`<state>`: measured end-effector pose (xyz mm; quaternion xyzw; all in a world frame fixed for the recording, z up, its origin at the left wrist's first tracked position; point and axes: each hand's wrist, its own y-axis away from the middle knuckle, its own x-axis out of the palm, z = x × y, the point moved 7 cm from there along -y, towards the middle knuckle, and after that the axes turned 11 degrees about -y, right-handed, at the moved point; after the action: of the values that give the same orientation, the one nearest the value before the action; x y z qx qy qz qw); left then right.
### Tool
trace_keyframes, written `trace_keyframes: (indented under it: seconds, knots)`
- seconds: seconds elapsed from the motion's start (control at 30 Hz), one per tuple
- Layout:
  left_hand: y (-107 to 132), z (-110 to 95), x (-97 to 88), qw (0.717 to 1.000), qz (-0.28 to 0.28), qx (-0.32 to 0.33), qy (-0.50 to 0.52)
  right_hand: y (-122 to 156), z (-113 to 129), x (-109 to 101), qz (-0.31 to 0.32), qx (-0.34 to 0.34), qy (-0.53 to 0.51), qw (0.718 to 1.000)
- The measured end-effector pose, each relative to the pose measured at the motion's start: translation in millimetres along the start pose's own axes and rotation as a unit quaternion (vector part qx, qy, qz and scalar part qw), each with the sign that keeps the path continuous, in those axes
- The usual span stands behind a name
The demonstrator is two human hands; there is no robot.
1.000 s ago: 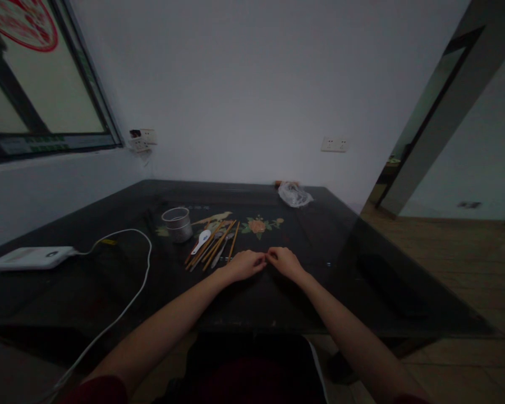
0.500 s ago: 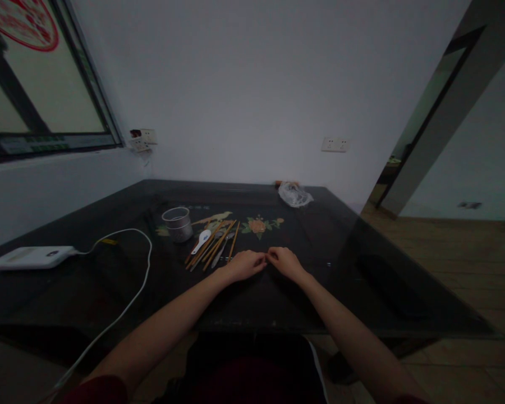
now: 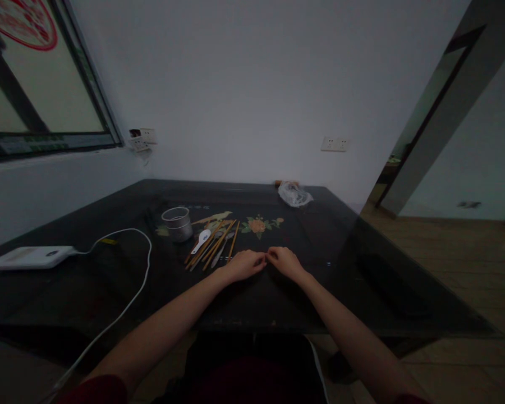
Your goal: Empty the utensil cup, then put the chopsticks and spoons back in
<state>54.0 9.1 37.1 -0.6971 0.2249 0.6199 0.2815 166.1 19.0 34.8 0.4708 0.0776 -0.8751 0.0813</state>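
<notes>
My left hand (image 3: 247,265) rests on the dark table with its fingers curled in, and nothing shows in it. Its fingertips meet those of my right hand (image 3: 285,262), which is closed in the same loose way with nothing visible inside. Just left of my left hand lie several wooden chopsticks (image 3: 233,242) and metal spoons (image 3: 219,251) in a loose bundle. A white spoon (image 3: 201,241) lies across the bundle's left side. Behind it stands an upright, see-through cup (image 3: 178,226).
At far left a white power bank (image 3: 31,257) has a white cable (image 3: 145,275) trailing off the table's front edge. A crumpled plastic bag (image 3: 294,194) sits at the back near the wall. A dark, flat object (image 3: 393,286) lies at right.
</notes>
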Motion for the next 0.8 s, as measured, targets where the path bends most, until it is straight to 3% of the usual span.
trace_keyframes:
  seconds: [0.8]
  knots:
    - [0.6, -0.9, -2.3, 1.000, 0.004, -0.008, 0.003, 1.3, 1.2, -1.0, 0.013, 0.010, 0.012, 1.000]
